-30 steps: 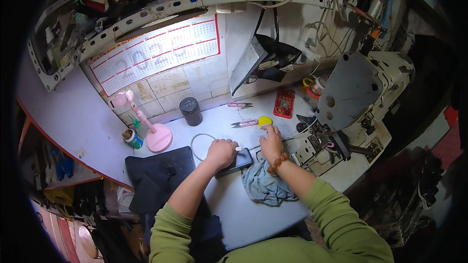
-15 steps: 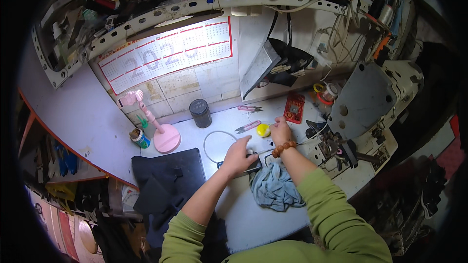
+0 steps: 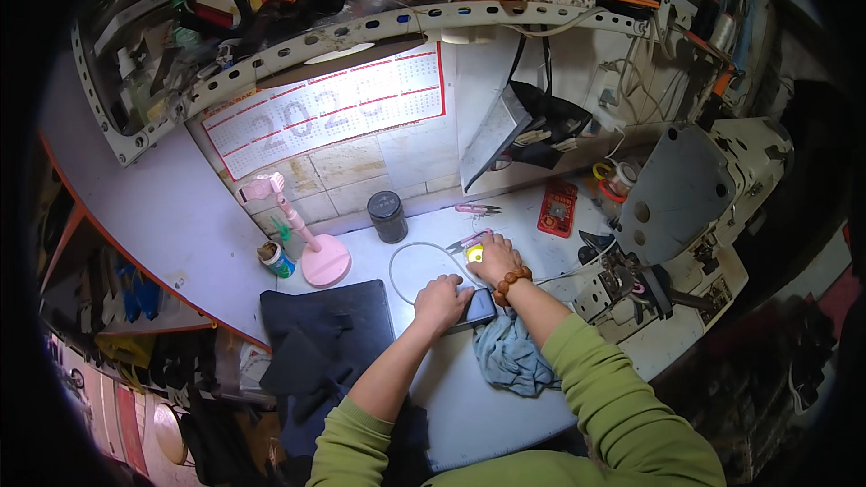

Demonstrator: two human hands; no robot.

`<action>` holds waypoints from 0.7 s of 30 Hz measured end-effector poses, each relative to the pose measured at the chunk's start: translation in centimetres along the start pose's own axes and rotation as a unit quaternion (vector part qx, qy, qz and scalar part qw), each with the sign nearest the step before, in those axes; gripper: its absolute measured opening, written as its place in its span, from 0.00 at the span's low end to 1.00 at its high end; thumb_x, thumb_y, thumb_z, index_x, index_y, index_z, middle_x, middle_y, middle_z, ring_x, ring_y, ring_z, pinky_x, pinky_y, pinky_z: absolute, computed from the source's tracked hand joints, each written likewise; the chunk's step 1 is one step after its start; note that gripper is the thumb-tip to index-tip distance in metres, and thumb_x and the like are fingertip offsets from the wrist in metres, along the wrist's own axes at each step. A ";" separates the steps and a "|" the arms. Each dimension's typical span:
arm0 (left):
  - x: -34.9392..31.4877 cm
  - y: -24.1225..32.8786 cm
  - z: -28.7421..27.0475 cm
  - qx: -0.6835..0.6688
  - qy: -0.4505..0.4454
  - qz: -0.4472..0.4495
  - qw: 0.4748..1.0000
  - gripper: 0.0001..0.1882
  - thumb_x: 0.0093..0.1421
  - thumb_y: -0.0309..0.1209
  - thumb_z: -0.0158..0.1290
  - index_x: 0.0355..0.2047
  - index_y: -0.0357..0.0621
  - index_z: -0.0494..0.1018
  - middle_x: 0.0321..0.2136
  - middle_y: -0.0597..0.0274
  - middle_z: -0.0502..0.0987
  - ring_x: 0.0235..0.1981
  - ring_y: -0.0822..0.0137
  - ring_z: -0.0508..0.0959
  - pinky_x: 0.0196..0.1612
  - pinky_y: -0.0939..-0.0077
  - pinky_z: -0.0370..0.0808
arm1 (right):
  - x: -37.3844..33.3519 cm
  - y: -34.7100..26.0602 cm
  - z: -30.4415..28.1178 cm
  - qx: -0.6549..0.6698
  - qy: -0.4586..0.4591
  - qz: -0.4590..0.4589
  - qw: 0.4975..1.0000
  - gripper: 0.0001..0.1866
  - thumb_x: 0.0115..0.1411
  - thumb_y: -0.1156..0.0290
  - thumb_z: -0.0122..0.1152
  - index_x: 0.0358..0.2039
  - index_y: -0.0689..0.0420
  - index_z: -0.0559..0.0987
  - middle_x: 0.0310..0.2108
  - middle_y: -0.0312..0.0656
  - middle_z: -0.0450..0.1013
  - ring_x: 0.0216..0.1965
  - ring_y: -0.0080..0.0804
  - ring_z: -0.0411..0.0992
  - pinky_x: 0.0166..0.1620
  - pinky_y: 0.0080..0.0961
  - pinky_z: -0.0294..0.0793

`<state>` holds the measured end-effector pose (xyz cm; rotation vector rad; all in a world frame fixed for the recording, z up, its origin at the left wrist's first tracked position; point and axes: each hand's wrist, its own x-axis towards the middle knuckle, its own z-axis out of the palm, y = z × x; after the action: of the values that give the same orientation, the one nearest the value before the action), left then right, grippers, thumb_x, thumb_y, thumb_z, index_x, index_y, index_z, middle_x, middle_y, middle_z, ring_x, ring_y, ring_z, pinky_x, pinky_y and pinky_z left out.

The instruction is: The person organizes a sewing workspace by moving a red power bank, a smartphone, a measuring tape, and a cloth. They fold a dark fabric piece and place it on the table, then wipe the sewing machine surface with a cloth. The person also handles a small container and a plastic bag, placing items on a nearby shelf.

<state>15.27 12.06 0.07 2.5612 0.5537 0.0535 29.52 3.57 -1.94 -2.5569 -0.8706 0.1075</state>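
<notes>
My right hand (image 3: 498, 261), with a brown bead bracelet (image 3: 512, 286) at the wrist, curls over a small round yellow-and-white object (image 3: 474, 253) whose kind I cannot make out. Its fingertips are partly hidden. Just to the left, my left hand (image 3: 441, 304) is closed against the left end of a small dark box (image 3: 481, 307). A thin grey cable (image 3: 393, 263) makes a loop on the table beside it. Pink-handled thread snips (image 3: 469, 240) lie next to the yellow object, and a second pair of snips (image 3: 476, 208) lies farther back.
A crumpled blue-grey cloth (image 3: 514, 356) lies near my right forearm. Dark folded fabric (image 3: 329, 334) is at the left. Behind stand a pink lamp (image 3: 325, 260) and a dark jar (image 3: 388, 216). A red case (image 3: 557, 209) and a tilted-back sewing machine (image 3: 672, 185) are at the right.
My right hand has moved left and closed over the yellow object, which has shifted left with it. My left hand's spread fingers have drawn in against the dark box. The view has shifted slightly.
</notes>
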 end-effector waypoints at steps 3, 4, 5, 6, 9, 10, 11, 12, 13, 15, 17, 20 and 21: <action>0.3 -0.5 0.5 -0.040 0.023 -0.027 0.999 0.24 0.61 0.44 0.53 0.52 0.43 0.73 0.46 0.50 0.78 0.46 0.51 0.79 0.48 0.59 0.74 | 0.0 -0.1 0.1 0.055 -0.023 -0.029 0.998 0.30 0.48 0.62 0.70 0.50 0.56 0.68 0.45 0.52 0.73 0.48 0.51 0.72 0.51 0.43 0.72; 0.5 -0.7 0.8 -0.064 0.049 -0.041 0.996 0.24 0.61 0.43 0.54 0.53 0.43 0.71 0.47 0.50 0.77 0.46 0.51 0.79 0.49 0.60 0.74 | -0.2 0.0 0.1 0.085 -0.054 -0.026 0.995 0.29 0.49 0.64 0.68 0.50 0.56 0.68 0.45 0.52 0.74 0.48 0.51 0.73 0.50 0.43 0.72; 0.5 -0.9 1.2 -0.086 0.080 -0.051 0.992 0.25 0.61 0.42 0.54 0.55 0.42 0.70 0.48 0.50 0.77 0.46 0.52 0.79 0.49 0.60 0.74 | -0.2 0.0 0.2 0.120 -0.072 -0.029 0.990 0.27 0.51 0.66 0.67 0.50 0.56 0.68 0.44 0.53 0.75 0.47 0.50 0.75 0.50 0.43 0.73; 0.9 -1.2 1.3 -0.103 0.090 -0.053 0.989 0.28 0.61 0.38 0.56 0.58 0.40 0.65 0.50 0.47 0.75 0.44 0.54 0.79 0.46 0.63 0.75 | -0.4 0.0 0.4 0.142 -0.042 -0.044 0.988 0.25 0.52 0.69 0.66 0.50 0.57 0.69 0.39 0.54 0.77 0.42 0.49 0.77 0.48 0.40 0.74; 1.8 -1.9 1.8 -0.275 0.147 -0.057 0.948 0.29 0.59 0.37 0.57 0.58 0.38 0.64 0.49 0.44 0.75 0.44 0.54 0.79 0.48 0.63 0.75 | -0.9 -0.5 1.0 0.362 0.010 -0.037 0.931 0.24 0.53 0.71 0.66 0.51 0.57 0.71 0.41 0.54 0.77 0.43 0.49 0.77 0.48 0.37 0.75; 1.9 -2.1 1.8 -0.323 0.145 -0.034 0.935 0.27 0.61 0.34 0.56 0.58 0.35 0.63 0.46 0.44 0.76 0.40 0.58 0.80 0.44 0.69 0.76 | -0.9 -1.0 1.2 0.460 -0.015 -0.012 0.888 0.23 0.54 0.75 0.64 0.51 0.60 0.71 0.42 0.51 0.77 0.42 0.43 0.78 0.47 0.32 0.76; 2.2 -2.1 1.8 -0.396 0.125 -0.063 0.907 0.26 0.62 0.32 0.55 0.57 0.34 0.63 0.45 0.46 0.77 0.39 0.62 0.80 0.43 0.70 0.76 | -1.2 -1.2 1.2 0.495 -0.013 -0.031 0.869 0.22 0.54 0.77 0.63 0.51 0.61 0.71 0.42 0.48 0.77 0.42 0.37 0.77 0.46 0.29 0.75; 2.2 -2.1 1.9 -0.411 0.133 -0.040 0.901 0.25 0.62 0.32 0.55 0.57 0.35 0.64 0.44 0.47 0.77 0.39 0.62 0.79 0.43 0.71 0.76 | -1.3 -1.4 0.9 0.524 -0.024 -0.018 0.851 0.21 0.55 0.79 0.61 0.50 0.61 0.70 0.41 0.45 0.76 0.41 0.32 0.76 0.45 0.26 0.75; 2.3 -2.0 1.8 -0.438 0.130 -0.061 0.887 0.25 0.62 0.31 0.55 0.57 0.35 0.64 0.44 0.47 0.77 0.39 0.63 0.79 0.43 0.71 0.76 | -1.7 -1.5 0.5 0.548 -0.036 0.015 0.836 0.20 0.56 0.81 0.60 0.50 0.62 0.69 0.41 0.42 0.76 0.41 0.26 0.75 0.44 0.23 0.75; 2.0 -1.6 1.7 -0.436 0.192 -0.036 0.878 0.25 0.62 0.30 0.55 0.57 0.36 0.64 0.45 0.48 0.77 0.40 0.63 0.79 0.44 0.71 0.75 | -2.2 -2.2 -0.4 0.604 -0.053 0.037 0.795 0.17 0.57 0.76 0.60 0.48 0.58 0.72 0.41 0.39 0.76 0.40 0.24 0.74 0.40 0.21 0.73; 1.5 -1.0 1.2 -0.423 0.211 -0.021 0.881 0.23 0.62 0.29 0.55 0.56 0.36 0.65 0.45 0.51 0.76 0.39 0.66 0.77 0.42 0.73 0.74 | -3.1 -2.6 -1.5 0.649 -0.095 0.063 0.752 0.15 0.58 0.74 0.60 0.46 0.57 0.73 0.41 0.37 0.76 0.39 0.22 0.73 0.38 0.20 0.72; 0.7 -0.4 0.0 -0.376 0.194 0.008 0.906 0.22 0.62 0.28 0.55 0.55 0.37 0.66 0.46 0.55 0.74 0.39 0.70 0.75 0.40 0.76 0.74 | -3.9 -3.6 -2.3 0.650 -0.119 0.083 0.746 0.14 0.59 0.71 0.60 0.46 0.55 0.74 0.40 0.35 0.76 0.38 0.21 0.72 0.36 0.19 0.71; 0.3 -0.3 -0.4 -0.361 0.200 0.011 0.911 0.22 0.61 0.28 0.56 0.54 0.35 0.66 0.47 0.53 0.74 0.40 0.67 0.76 0.42 0.73 0.74 | -4.0 -3.9 -2.3 0.643 -0.123 0.085 0.751 0.14 0.59 0.71 0.60 0.46 0.55 0.73 0.40 0.35 0.76 0.38 0.21 0.72 0.36 0.19 0.71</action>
<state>15.34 12.60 0.30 1.8241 0.5237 0.6755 24.64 3.10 1.55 -1.2744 -0.3531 0.8039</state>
